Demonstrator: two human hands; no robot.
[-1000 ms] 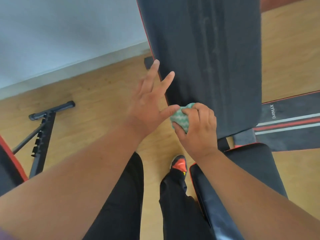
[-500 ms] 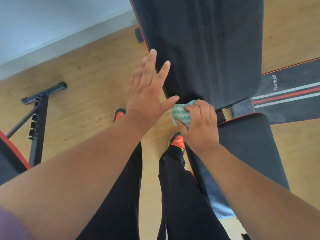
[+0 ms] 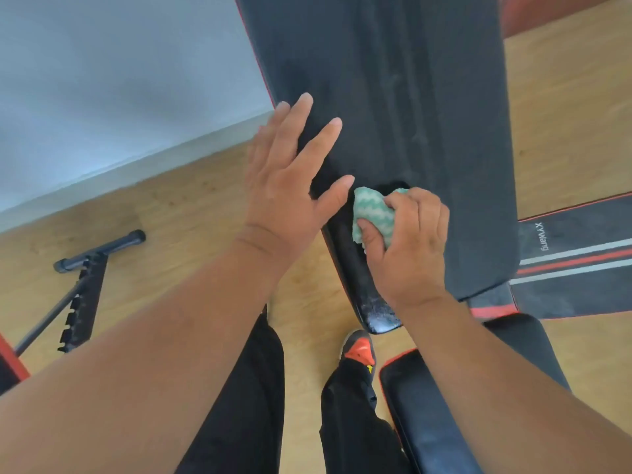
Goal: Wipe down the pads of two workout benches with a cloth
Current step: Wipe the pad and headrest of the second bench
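1. While the right hand [image 3: 408,248] curls its fingers and thumb round the bunched green-and-white wavy-patterned cloth [image 3: 371,213], that cloth presses on the lower left edge of the long black padded backrest with red piping [image 3: 410,114], just ahead of the knuckles.
2. The left hand [image 3: 290,186] lies flat with straight, spread fingers on the same pad's left border, holding nothing; its thumb tip sits just beside the cloth.
3. By the look of it the wiping is early to midway: pale dusty streaks run up the backrest well beyond the fingertips, so most of that surface seems undone.
4. The black seat pad with red trim [image 3: 441,422] lies below the right wrist, and its state cannot be told.
5. A second bench shows only as a red-edged corner [image 3: 10,367] and a black notched metal frame [image 3: 82,302] far left of the left forearm; it appears untouched.
6. Compared with half a second ago, the cloth has moved up from the pad's bottom corner onto its side face, and the left hand has spread from hovering at the edge to resting on the pad.
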